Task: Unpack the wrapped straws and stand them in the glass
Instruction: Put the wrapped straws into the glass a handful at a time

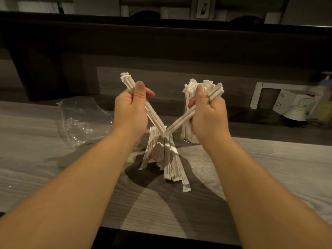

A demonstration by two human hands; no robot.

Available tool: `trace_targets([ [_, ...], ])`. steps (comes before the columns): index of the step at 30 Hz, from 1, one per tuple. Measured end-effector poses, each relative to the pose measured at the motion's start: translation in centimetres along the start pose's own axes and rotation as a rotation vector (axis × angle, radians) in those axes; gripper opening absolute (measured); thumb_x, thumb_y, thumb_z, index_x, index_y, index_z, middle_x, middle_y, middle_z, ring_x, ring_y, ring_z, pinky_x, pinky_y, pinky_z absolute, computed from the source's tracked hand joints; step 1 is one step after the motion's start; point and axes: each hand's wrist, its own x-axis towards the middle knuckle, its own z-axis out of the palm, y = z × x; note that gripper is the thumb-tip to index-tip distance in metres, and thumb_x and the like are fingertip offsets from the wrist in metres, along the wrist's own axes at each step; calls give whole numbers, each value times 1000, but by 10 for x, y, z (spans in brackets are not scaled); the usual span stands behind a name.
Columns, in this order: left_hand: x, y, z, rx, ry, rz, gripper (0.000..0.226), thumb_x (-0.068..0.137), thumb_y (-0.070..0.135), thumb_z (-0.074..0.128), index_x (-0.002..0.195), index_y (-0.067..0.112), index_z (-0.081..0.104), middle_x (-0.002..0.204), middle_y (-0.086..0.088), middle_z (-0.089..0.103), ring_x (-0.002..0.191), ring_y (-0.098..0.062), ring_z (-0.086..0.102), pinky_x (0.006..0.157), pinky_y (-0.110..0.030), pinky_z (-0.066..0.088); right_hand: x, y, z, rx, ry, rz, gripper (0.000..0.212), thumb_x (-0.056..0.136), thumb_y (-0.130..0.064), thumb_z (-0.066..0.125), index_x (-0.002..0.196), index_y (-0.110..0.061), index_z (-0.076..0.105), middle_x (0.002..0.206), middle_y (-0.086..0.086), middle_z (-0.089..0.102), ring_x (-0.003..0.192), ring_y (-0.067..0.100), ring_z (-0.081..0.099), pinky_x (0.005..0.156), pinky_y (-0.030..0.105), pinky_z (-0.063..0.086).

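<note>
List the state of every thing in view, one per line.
left hand: grip closed round a tilted bunch of wrapped straws
right hand: grip closed round a second tilted bunch
glass: upright, packed with straws
loose straws: heaped on counter
plastic bag: emptied, lying flat

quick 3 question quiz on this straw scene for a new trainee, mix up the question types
1. True or false: each hand, the left hand and the right hand, grips its own bunch of wrapped straws.
2. Where does the clear plastic wrap lie? A) inside the glass B) on the counter left of the left hand C) under the loose straws
3. Fill in: the glass behind the right hand already holds ____ standing upright.

Key: 1 true. 2 B. 3 wrapped straws; more lie in a loose pile on the counter.
</note>
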Motion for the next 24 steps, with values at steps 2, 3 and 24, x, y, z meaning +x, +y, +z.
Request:
trace_targets([
  [2, -2, -1, 1, 18, -36, 13, 40, 101, 52, 41, 85, 24, 65, 66, 3, 56, 60, -11, 57, 62, -30, 53, 0, -1, -1, -7, 18, -26, 43, 107, -38, 41, 77, -12, 57, 58, 1, 53, 46, 12, 51, 46, 29, 47],
  [3, -3, -1, 2, 24, -43, 19, 40, 101, 51, 42, 85, 23, 65, 64, 2, 58, 56, -9, 57, 58, -27, 53, 0, -1, -2, 7, 28, -34, 41, 107, -36, 42, 78, -12, 57, 59, 3, 54, 45, 13, 53, 45, 28, 49],
  [24, -17, 20, 37, -62, 53, 97, 34, 98, 50, 47, 87, 25, 66, 63, 2, 69, 59, -9, 68, 62, -26, 61, 11, -10, -36, 281, 387, -99, 40, 99, -47, 56, 71, -20, 50, 56, -4, 58, 50, 18, 64, 53, 36, 59],
])
